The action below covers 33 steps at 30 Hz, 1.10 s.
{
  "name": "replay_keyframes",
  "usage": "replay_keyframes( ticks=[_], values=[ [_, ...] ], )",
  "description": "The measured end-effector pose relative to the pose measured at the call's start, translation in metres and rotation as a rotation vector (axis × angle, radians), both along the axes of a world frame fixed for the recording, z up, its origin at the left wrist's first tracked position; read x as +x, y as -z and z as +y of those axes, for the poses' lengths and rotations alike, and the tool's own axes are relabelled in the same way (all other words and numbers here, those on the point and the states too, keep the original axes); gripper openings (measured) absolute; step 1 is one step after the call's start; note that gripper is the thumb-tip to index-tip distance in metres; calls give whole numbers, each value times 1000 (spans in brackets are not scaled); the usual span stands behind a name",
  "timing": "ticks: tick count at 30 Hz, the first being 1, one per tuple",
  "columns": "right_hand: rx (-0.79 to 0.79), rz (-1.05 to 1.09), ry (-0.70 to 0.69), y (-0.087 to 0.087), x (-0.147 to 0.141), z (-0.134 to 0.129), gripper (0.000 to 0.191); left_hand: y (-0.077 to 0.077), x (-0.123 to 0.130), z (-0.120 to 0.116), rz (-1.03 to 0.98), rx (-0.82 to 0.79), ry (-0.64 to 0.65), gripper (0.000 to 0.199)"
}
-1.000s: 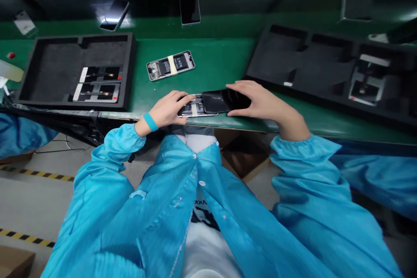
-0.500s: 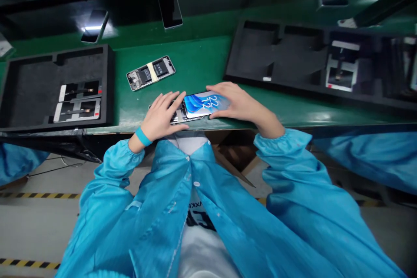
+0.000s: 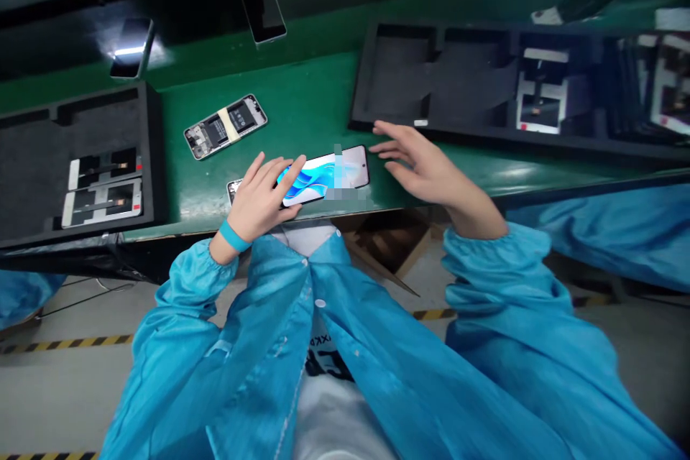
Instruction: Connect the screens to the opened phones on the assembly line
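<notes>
At far left, a black foam tray [image 3: 43, 151] holds two phone frames [image 3: 102, 194]. On the green workbench [image 3: 302, 115] lies an opened phone [image 3: 225, 126], battery showing. The left hand [image 3: 259, 205] rests open across a lit smartphone [image 3: 328, 176] (no firm grip that I can see), which lies over a second opened phone [image 3: 233, 190]. The right hand [image 3: 431, 172] has just lifted off, fingers spread wide, leaving the screen uncovered on that side, near another foam tray [image 3: 393, 72].

Pixelated, unreadable figures on phone screen [image 3: 323, 176], cut-off dark lettering on shirt [image 3: 326, 363]
</notes>
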State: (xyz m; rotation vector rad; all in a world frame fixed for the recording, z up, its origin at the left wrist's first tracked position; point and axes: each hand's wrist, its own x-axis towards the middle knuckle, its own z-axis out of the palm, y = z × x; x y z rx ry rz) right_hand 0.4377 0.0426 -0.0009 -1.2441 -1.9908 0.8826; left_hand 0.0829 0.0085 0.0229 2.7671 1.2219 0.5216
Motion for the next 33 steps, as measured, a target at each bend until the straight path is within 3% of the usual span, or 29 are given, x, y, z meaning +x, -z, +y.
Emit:
replay_keyframes(
  ticks=[5,11,19,26,30,33],
  values=[
    [-95,213,218,9,6,-12,60,10,-3,0,2,55,19,71],
    [-216,401,175,-1,-30,-20,72,9,-6,0,-13,18,-19,75],
    [-190,458,232,-19,-35,-35,67,10,-9,-1,-33,22,-58,79],
    [-61,215,173,5,-31,-16,61,4,-1,1,37,-49,-66,82],
    [144,-83,205,13,-27,-3,56,1,-5,6,53,-173,-40,101],
    [226,-142,206,15,-21,1,57,-2,-23,10,29,-243,-20,116]
  ],
)
